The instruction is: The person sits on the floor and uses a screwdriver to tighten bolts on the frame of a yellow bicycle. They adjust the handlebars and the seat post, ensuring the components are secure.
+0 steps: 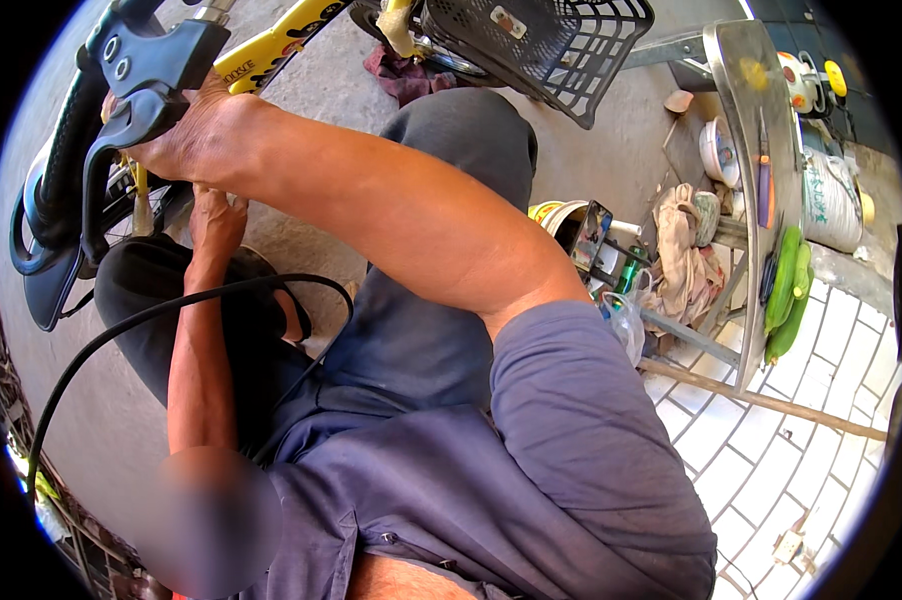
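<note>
Across the picture stretches my right arm, its hand [186, 130] behind the black brake lever [156, 115] at the upper left. The lever and its bracket cover most of its fingers, so what they touch is hidden. Just under the right wrist, my left hand [218, 212] is closed with bent fingers, beside a bicycle wheel; whatever it grips does not show. The black handlebar grip [66, 160] stands left of both hands. A yellow bicycle frame [281, 45] rises beyond them. A black cable [111, 340] loops over my left forearm.
A black plastic basket [546, 50] hangs at the top. To the right, a metal-edged bench [756, 210] carries a screwdriver [765, 190] and green cucumber-like vegetables [789, 295]. Near it are rags [681, 250], a white bucket [566, 215] and a white sack [831, 205]. A dark red cloth [411, 75] lies on the floor.
</note>
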`<state>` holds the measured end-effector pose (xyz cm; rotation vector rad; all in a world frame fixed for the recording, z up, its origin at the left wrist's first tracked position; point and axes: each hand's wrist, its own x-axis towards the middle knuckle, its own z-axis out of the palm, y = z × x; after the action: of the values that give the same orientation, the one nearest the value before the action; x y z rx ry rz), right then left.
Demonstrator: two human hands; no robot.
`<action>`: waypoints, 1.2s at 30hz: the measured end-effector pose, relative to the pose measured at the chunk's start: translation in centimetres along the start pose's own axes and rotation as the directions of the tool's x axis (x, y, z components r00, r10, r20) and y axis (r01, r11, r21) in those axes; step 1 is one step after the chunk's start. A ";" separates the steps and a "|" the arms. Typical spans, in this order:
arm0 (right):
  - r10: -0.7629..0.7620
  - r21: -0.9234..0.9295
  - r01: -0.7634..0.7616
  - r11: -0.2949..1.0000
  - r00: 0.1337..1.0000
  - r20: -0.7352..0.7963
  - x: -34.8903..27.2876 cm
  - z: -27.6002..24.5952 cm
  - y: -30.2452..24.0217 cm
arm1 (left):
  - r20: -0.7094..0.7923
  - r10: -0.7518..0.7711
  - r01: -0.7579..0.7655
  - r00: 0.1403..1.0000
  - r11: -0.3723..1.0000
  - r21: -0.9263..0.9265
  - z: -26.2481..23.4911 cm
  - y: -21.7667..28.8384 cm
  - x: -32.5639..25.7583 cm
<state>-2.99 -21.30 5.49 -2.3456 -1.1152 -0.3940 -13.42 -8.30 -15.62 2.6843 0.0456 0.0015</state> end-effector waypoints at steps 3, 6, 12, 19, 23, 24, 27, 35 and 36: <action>0.035 0.185 -0.033 0.982 0.999 -0.009 0.4 0.9 -0.2 | -0.036 0.011 -0.013 0.999 0.999 -0.051 -0.1 0.3 -0.2; 0.018 0.248 -0.033 0.968 0.998 0.063 0.1 0.3 -0.3 | -0.015 0.022 -0.023 1.000 0.999 -0.047 -0.1 -0.3 -0.2; -0.021 0.226 -0.010 0.974 0.991 0.135 -0.2 -0.1 0.0 | 0.025 -0.042 0.042 0.999 0.999 -0.031 -0.8 1.0 0.1; -0.112 0.164 0.057 0.985 0.930 0.350 0.7 -0.4 -0.4 | 0.020 0.029 -0.030 0.999 0.999 0.026 0.3 -1.1 0.0; -0.133 0.208 0.033 0.977 0.863 0.487 0.2 -0.3 -0.1 | 0.016 0.000 0.000 1.000 1.000 -0.026 -0.2 0.0 0.1; -0.157 0.214 0.054 0.975 0.850 0.502 -0.1 0.0 -0.2 | 0.003 0.006 -0.006 1.000 1.000 -0.020 -0.2 -0.1 0.1; -0.134 0.237 -0.001 0.972 0.821 0.555 -0.2 0.0 -0.2 | 0.033 -0.017 0.018 0.999 0.999 -0.031 -0.2 -0.2 0.1; 0.062 0.240 -0.314 0.919 0.715 0.697 -0.2 -1.8 0.5 | 0.037 -0.078 0.079 0.996 0.996 -0.028 -1.2 1.2 -0.1; 0.041 0.240 -0.284 0.928 0.719 0.694 -0.2 -1.3 0.8 | 0.035 -0.092 0.093 0.995 0.995 -0.031 -1.4 1.6 -0.1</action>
<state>-2.53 -22.62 6.24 -2.2838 -1.1346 0.7485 -13.50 -9.15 -13.69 2.6461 0.1577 -0.0715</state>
